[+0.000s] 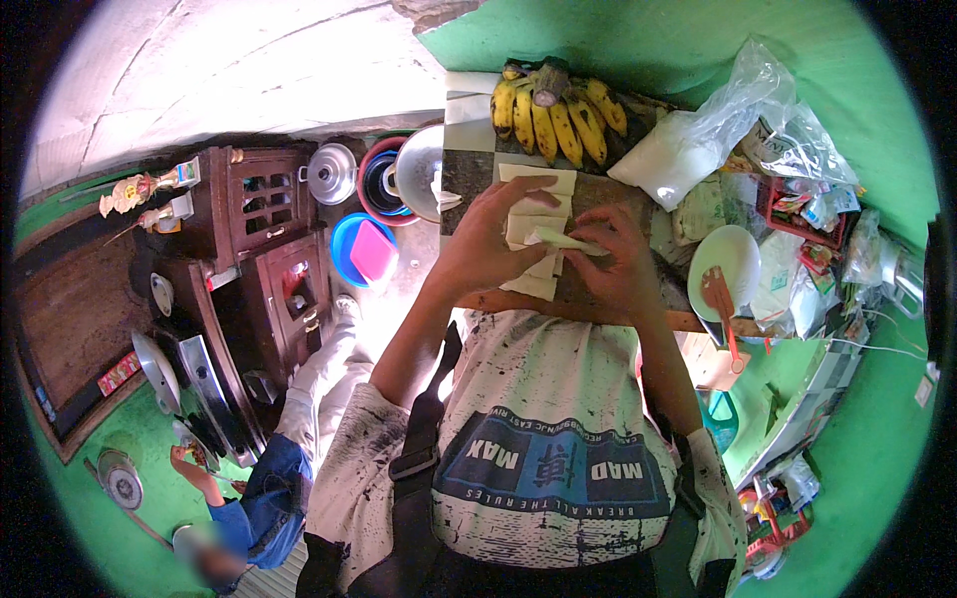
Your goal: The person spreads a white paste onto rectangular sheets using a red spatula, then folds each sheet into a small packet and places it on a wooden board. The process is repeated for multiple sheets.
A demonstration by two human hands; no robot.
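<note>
On the table before me lies a row of pale, flat, cream-coloured sheets (535,189), partly overlapping. My left hand (488,239) rests at their left side, fingers and thumb spread apart over the sheets, with nothing gripped. In my right hand (616,254) is a pale, slender roll (563,241), pinched between thumb and fingers above the sheets. Its left end points toward my left thumb. Whether the roll is a wrapped sheet or something else cannot be told. Beyond the sheets lies a bunch of yellow bananas (548,125) with dark spots.
A clear plastic bag of white powder (663,164) sits right of the bananas. Further right are a white bowl (733,254) with a brown-red spatula (718,299) and a red basket (807,214). Basins (351,249) stand left of the table; another person (274,498) is at lower left.
</note>
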